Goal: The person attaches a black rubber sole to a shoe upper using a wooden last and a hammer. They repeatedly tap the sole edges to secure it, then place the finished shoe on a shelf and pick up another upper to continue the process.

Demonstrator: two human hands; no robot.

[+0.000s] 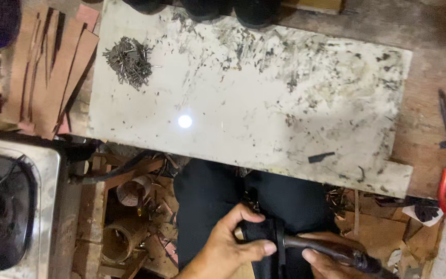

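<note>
Down low, the left hand is closing its grip around a black leather piece resting over the lap. Just right of that grip, the right hand is clasping a dark-handled tool, its head touching the leather. Well beyond both grips, the speckled white stone bench is carrying a heap of small grey nails.

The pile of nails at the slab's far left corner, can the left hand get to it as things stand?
Probably yes, once freed: the left hand grips a black piece in the lap, and the slab lies bare between it and the nails.
</note>
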